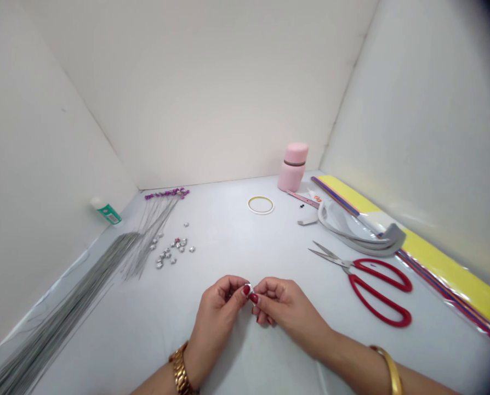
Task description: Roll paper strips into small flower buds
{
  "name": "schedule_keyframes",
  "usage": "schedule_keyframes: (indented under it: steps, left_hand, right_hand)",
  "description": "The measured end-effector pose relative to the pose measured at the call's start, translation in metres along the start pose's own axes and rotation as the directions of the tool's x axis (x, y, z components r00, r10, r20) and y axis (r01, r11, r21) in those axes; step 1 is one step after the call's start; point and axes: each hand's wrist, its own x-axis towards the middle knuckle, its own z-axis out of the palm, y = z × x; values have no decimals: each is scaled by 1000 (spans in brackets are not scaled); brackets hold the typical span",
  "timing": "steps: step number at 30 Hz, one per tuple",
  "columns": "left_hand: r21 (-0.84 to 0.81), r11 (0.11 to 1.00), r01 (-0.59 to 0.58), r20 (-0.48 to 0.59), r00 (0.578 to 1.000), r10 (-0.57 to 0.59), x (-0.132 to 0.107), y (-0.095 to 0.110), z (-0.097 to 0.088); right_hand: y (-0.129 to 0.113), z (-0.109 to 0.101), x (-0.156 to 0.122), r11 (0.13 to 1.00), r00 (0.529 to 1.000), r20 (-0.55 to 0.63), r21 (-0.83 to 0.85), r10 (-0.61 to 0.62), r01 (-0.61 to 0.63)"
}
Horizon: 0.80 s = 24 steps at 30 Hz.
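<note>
My left hand (217, 314) and my right hand (285, 308) meet in front of me, low in the head view. Between their fingertips is a small silver bead or flower piece (248, 288), mostly hidden by my fingers. It looks pinched by the left thumb and finger, and my right fingers touch it too. A thin wire may run through it, but I cannot tell. A loose pile of similar silver pieces (171, 250) lies ahead and to the left of my hands. Beyond it is a bundle of thin wires with purple beaded tips (165, 193).
A long bundle of grey wire stems (60, 307) runs along the left. Red-handled scissors (372, 291) lie to the right, near a plastic-wrapped stack of coloured paper (446, 269). Also present are a pink bottle (292, 167), a tape roll (260, 204), a green-labelled glue bottle (106, 212), and white walls.
</note>
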Motion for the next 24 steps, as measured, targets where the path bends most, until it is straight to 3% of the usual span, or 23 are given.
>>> schedule_keyframes:
  steps: [8, 15, 20, 24]
  left_hand:
    - [159, 984, -81, -54, 994, 90, 0, 1, -3]
    - [-14, 1000, 26, 25, 999, -26, 3, 4, -5]
    - [-122, 992, 43, 111, 993, -29, 3, 9, -3]
    - [-126, 991, 40, 115, 993, -26, 1, 10, -4]
  right_hand:
    - [-4, 0, -4, 992, 996, 88, 120, 18, -29]
    - [1, -2, -1, 995, 992, 122, 104, -21, 8]
    - [-1, -2, -2, 997, 997, 70, 60, -43, 39]
    - [-1, -2, -3, 997, 994, 79, 48, -70, 67]
